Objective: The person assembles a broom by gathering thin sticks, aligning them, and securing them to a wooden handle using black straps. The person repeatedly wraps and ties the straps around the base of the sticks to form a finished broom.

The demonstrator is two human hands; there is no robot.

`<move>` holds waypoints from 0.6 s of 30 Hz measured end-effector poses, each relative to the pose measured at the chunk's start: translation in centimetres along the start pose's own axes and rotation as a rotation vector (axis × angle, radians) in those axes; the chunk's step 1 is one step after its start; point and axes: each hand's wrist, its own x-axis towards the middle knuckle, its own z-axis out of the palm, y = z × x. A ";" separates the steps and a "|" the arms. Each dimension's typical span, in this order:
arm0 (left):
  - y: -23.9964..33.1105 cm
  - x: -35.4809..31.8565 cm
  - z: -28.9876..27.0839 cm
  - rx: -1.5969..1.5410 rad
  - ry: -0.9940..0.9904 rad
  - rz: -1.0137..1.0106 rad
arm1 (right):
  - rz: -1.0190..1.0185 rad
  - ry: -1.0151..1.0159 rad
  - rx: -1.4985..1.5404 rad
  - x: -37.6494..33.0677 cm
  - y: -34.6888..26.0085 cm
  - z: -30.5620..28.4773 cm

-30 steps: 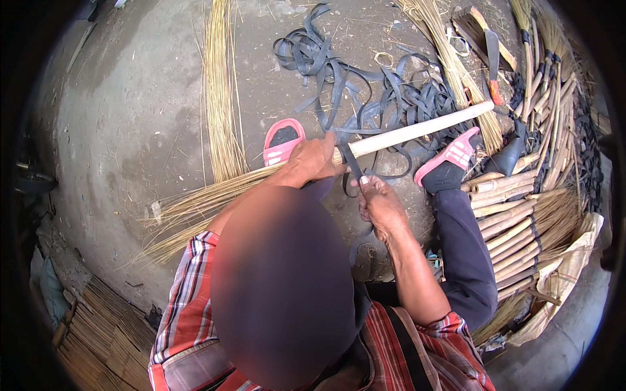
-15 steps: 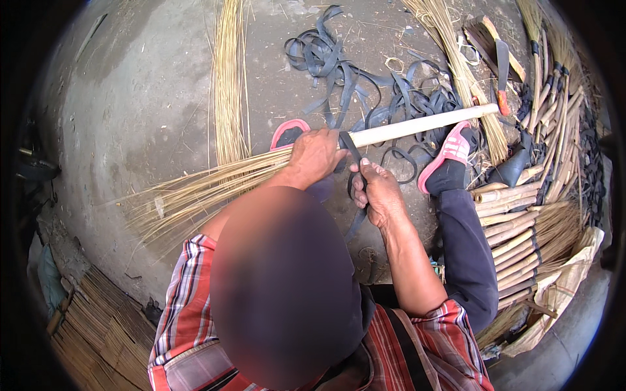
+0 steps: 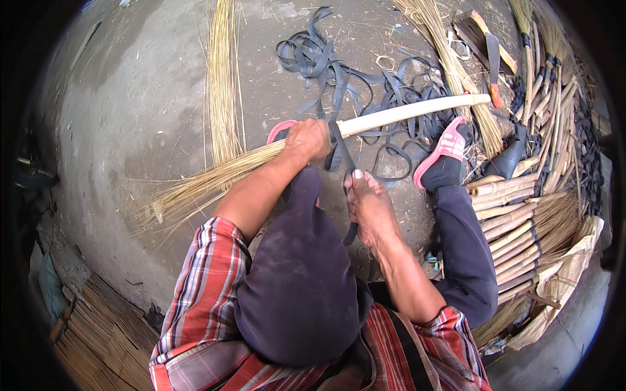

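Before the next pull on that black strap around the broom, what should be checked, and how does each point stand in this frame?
1. Left hand grips the stick where it meets the straw bundle: ok.
2. Right hand holds the black strap: ok.
3. Strap runs taut between stick and right hand: ok.
4. How many turns of strap are on: cannot tell, the left hand covers them.
5. Spare straps lie on the ground beyond the stick: ok.

Single head view, close overhead, looking down at concrete floor
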 end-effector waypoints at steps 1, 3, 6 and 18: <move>-0.2 0.3 -0.2 -0.002 -0.019 0.006 | 0.010 0.019 -0.010 -0.5 0.6 -0.1; -0.6 0.7 -0.6 -0.032 -0.047 0.004 | -0.040 0.013 -0.077 -1.7 2.0 -0.7; -0.9 1.0 -1.3 -0.122 -0.073 0.011 | -0.119 0.019 -0.187 -2.7 4.5 -2.7; 2.3 -8.0 -6.7 -0.598 -0.371 0.201 | -0.396 0.199 -1.047 8.7 8.2 -6.7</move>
